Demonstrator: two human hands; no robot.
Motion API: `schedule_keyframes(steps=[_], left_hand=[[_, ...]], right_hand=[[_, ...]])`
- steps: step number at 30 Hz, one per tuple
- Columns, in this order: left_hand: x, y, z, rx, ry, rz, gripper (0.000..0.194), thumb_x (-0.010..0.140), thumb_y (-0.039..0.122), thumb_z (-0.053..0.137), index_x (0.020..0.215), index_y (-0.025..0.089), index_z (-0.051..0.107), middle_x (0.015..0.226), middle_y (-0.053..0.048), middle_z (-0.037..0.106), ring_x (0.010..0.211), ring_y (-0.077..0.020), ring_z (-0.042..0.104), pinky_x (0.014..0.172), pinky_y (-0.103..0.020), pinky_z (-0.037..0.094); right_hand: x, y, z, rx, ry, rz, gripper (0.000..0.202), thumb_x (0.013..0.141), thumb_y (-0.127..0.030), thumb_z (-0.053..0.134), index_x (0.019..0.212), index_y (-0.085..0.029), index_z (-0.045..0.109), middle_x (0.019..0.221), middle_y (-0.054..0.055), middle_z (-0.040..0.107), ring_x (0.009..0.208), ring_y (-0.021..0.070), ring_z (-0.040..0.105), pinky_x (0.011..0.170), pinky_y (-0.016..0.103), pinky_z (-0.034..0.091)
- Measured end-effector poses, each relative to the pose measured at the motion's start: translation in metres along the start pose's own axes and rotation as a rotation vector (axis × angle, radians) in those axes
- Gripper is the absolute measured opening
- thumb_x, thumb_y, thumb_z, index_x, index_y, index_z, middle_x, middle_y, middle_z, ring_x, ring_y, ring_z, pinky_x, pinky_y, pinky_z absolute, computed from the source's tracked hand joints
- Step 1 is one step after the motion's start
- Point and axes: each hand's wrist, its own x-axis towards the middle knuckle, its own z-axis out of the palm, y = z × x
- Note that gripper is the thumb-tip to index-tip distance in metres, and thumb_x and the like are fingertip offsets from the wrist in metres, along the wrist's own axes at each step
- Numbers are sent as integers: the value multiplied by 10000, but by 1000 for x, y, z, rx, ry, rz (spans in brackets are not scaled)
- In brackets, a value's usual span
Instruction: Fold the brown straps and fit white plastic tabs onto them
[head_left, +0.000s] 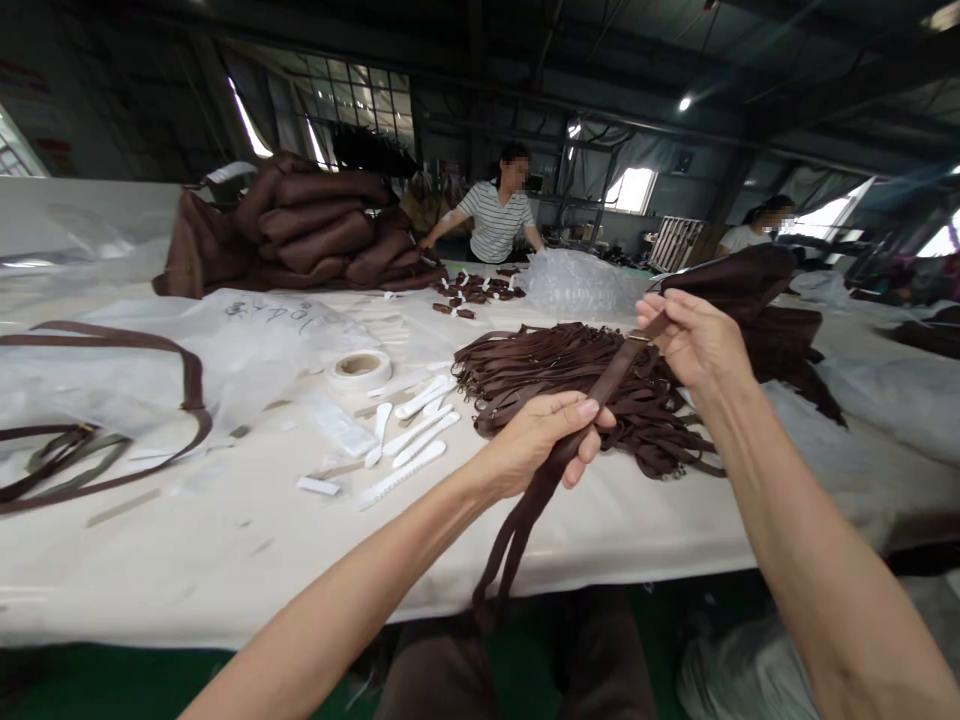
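Brown strap [611,376] with metal buckle [640,340]: runs aslant above the bench [210,570], hangs in tails across the front edge. Clamped between thumb and fingers of the left hand [553,432]; pinched by the right hand [703,342] beside the buckle. Directly behind: heap of brown straps [525,368]. Toward the bench's left edge: tape roll [335,377], white pieces [420,437].

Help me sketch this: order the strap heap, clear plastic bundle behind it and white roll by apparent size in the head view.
1. Strap heap
2. Clear plastic bundle
3. White roll
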Motion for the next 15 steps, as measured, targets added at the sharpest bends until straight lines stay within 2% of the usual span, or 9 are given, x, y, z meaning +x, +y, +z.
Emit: schedule_keyframes(steps=[1, 3, 5, 6, 8, 10, 12, 15], left_hand=[[-6, 3, -4, 17, 3, -24, 337, 869, 453, 659, 927, 124, 619, 577, 52, 522, 358, -43, 423, 361, -151, 324], [-10, 9, -11, 52, 27, -49, 318, 868, 436, 666, 912, 124, 620, 568, 64, 485, 341, -31, 373, 330, -144, 266], [-6, 14, -15, 73, 36, -50, 292, 873, 408, 663, 897, 120, 620, 567, 70, 458, 341, -21, 339, 319, -132, 223], [-1, 16, -15, 81, 27, -49, 275, 884, 390, 650, 892, 117, 619, 570, 70, 451, 346, -18, 335, 321, -126, 219], [11, 19, -13, 92, -8, -42, 242, 914, 354, 608, 883, 114, 615, 570, 69, 440, 355, -19, 333, 329, -120, 228], [22, 23, -10, 101, -37, -27, 222, 942, 321, 566, 870, 116, 606, 568, 66, 440, 362, -24, 341, 337, -124, 246], [27, 27, -10, 102, -21, -2, 222, 957, 305, 546, 857, 114, 600, 567, 64, 439, 367, -24, 340, 346, -126, 252], [19, 33, -14, 90, 25, 19, 235, 948, 334, 582, 888, 109, 609, 599, 57, 453, 389, -22, 357, 362, -127, 262]], right_hand=[[3, 3, -13, -96, 11, 31, 153, 798, -20, 544, 876, -147, 572, 783, 50, 738, 791, 175, 741, 725, 320, 619], [0, 12, -37, -402, -78, 146, 88, 810, -103, 603, 887, -144, 619, 757, 68, 736, 756, 211, 739, 680, 364, 626], [-16, 19, -52, -670, -201, 222, 176, 764, -188, 716, 931, -155, 674, 806, 92, 746, 802, 252, 736, 695, 401, 624], [-26, 20, -53, -747, -269, 210, 276, 720, -206, 769, 982, -172, 693, 900, 105, 754, 886, 268, 729, 751, 410, 618], [-47, 20, -44, -762, -435, 114, 534, 642, -207, 831, 1151, -230, 673, 1180, 103, 705, 1104, 282, 666, 888, 397, 579], [-64, 20, -24, -697, -614, 34, 713, 647, -242, 832, 1311, -282, 578, 1306, 68, 640, 1178, 270, 625, 935, 380, 551], [-71, 22, 0, -583, -677, 16, 636, 683, -282, 804, 1278, -246, 584, 1137, 50, 698, 1029, 250, 679, 881, 380, 563], [-63, 30, 30, -461, -602, 13, 307, 727, -281, 738, 1010, -184, 665, 789, -4, 680, 737, 181, 669, 744, 337, 566]])
